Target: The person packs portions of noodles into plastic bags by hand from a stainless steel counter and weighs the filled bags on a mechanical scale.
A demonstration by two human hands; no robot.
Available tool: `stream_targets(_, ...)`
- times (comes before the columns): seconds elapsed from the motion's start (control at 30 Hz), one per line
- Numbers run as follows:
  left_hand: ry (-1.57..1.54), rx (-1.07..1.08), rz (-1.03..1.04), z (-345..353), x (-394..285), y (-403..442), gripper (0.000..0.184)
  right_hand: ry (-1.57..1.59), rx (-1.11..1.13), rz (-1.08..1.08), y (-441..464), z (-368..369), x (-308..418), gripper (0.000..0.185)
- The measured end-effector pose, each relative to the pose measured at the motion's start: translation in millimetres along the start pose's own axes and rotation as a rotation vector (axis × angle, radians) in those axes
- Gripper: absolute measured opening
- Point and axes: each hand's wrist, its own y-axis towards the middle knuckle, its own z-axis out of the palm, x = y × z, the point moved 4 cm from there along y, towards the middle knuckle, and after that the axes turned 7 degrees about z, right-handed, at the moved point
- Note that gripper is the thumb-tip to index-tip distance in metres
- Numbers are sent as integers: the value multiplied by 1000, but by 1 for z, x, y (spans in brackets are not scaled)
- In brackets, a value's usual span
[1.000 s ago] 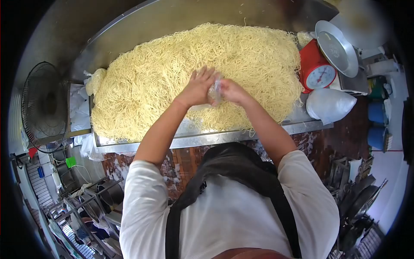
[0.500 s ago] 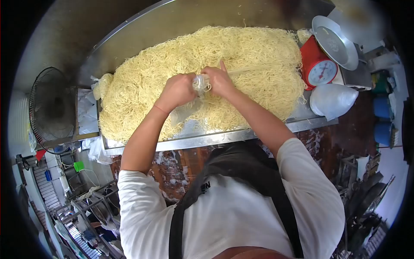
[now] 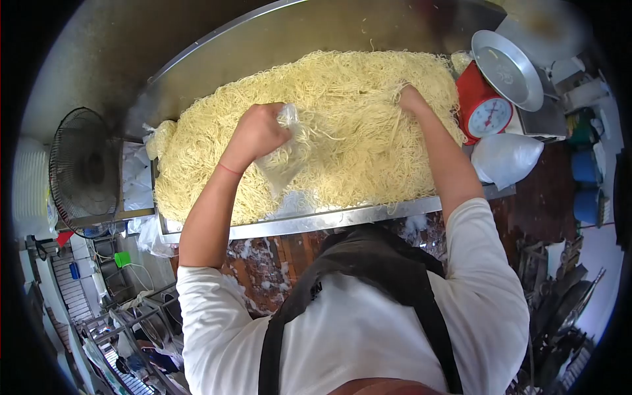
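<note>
Noodles (image 3: pixel 355 158) heaped along metal bench (image 3: pixel 355 216). Over the heap, left of centre — clear plastic bag (image 3: pixel 280 164) with some strands inside, held at its upper part in left grip (image 3: pixel 260 131), clenched on the plastic. At the heap's right part — right grip (image 3: pixel 411 99), fingertips hidden among strands; not possible to tell whether grasping or released. Beside the right end: red scale (image 3: pixel 471 99) with round metal pan (image 3: pixel 507 69); just below, whitish bag (image 3: pixel 505 158).
</note>
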Motion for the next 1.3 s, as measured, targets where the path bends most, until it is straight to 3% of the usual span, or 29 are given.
stream_targets(0.07,-22,-17,28,3,3,8,27,-257,312,122,-40,-44,43,58)
stream_targets(0.1,-34,-26,36,4,5,10,27,-285,349,-19,-62,-53,68,73)
stream_targets(0.2,-60,-40,54,6,2,14,26,-345,214,-140,-111,-20,124,95)
stream_targets(0.3,-53,-35,73,3,-12,20,24,-165,75,-348,-157,46,186,81)
stream_targets(0.4,-22,8,84,-2,-25,21,23,307,40,-366,-134,90,179,53)
stream_targets(0.5,10,71,68,-5,-27,17,23,649,236,76,-125,55,159,34)
stream_targets(0.7,-75,127,83,21,-9,16,27,924,-137,359,-49,-10,60,32)
stream_targets(0.77,-104,73,201,34,-5,21,27,704,-342,357,-23,-32,3,26)
stream_targets(0.83,-124,109,248,55,2,28,32,245,-504,297,-9,-54,-43,25)
stream_targets(0.93,87,10,279,116,35,26,35,-93,-81,329,1,-63,-64,28)
stream_targets(0.97,80,-20,251,136,46,16,48,-476,194,258,-17,-70,-30,35)
stream_targets(1.07,21,-406,55,151,24,-31,61,-540,-144,122,-58,-70,14,54)
stream_targets(1.13,-177,-438,-105,163,-6,-54,64,-299,-116,-86,-103,-31,59,65)
stream_targets(1.17,-277,-455,-187,168,-15,-59,66,-203,48,-45,-133,-9,91,66)
stream_targets(1.2,-294,-479,-198,174,-16,-53,64,-247,-141,-252,-143,43,98,62)
stream_targets(1.27,-326,-523,-215,189,-3,-28,59,-285,-209,-436,-156,105,122,51)
stream_targets(1.3,-298,-600,-266,195,16,-12,44,-254,-227,-411,-151,118,124,47)
